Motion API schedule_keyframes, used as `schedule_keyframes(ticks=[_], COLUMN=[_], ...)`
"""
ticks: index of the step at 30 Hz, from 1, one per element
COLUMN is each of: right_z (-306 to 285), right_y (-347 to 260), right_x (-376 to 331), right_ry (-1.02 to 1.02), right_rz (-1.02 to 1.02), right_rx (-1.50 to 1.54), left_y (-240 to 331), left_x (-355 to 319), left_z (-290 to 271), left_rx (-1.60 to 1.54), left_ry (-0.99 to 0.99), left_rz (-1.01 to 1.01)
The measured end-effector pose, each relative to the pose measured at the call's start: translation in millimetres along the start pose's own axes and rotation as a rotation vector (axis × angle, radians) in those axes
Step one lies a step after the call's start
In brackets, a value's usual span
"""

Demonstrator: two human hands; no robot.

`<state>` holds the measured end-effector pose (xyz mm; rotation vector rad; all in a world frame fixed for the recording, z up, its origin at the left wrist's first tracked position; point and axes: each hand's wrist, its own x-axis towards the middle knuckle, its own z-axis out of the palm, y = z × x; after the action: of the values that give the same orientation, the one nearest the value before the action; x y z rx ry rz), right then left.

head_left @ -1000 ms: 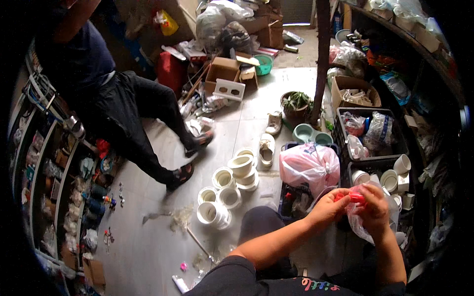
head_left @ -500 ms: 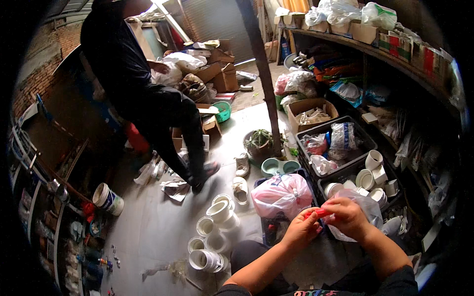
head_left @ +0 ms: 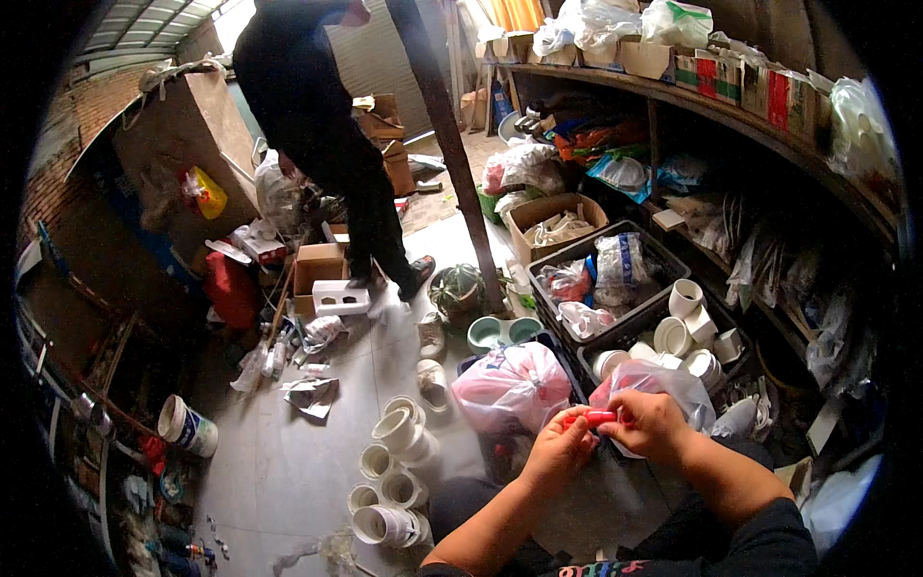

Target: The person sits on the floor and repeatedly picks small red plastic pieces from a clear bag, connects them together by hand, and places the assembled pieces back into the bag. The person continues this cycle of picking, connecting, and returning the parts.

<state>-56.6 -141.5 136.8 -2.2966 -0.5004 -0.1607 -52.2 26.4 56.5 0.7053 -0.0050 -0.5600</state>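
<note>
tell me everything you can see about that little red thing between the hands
The small red piece is a short, stubby item, bright red with a smooth plastic look. It lies roughly level, pinched from either end: the left hand grips its left end and the right hand its right, so only the middle shows. It is held up in front of a clear plastic bag, just right of a pink tied bag. Its exact kind is too small to tell.

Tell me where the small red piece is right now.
The small red piece sits low and right of centre in the head view, pinched between the left hand and right hand.
</note>
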Motion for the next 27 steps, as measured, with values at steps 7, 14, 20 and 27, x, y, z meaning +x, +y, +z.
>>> schedule_keyframes(ticks=[7, 14, 20, 27], right_z=[-6.1, 2.4, 5.4, -1.7], right_y=[0.6, 10.6, 15.3, 11.6], right_x=[0.1, -1.3, 3.4, 0.1], right_ry=[-0.058, 0.052, 0.058, -0.034], right_rz=[0.074, -0.155, -0.336, 0.137], right_rx=[0.106, 0.084, 0.04, 0.3], left_y=[-5.2, -11.8, -10.5, -6.3], left_x=[5.2, 8.2, 8.4, 8.8], left_z=[-11.1, -10.1, -8.0, -9.1], left_rx=[-0.016, -0.019, -0.012, 0.015], left_ry=[-0.042, 0.022, 0.047, 0.003], left_rz=[-0.047, -0.045, -0.028, -0.027])
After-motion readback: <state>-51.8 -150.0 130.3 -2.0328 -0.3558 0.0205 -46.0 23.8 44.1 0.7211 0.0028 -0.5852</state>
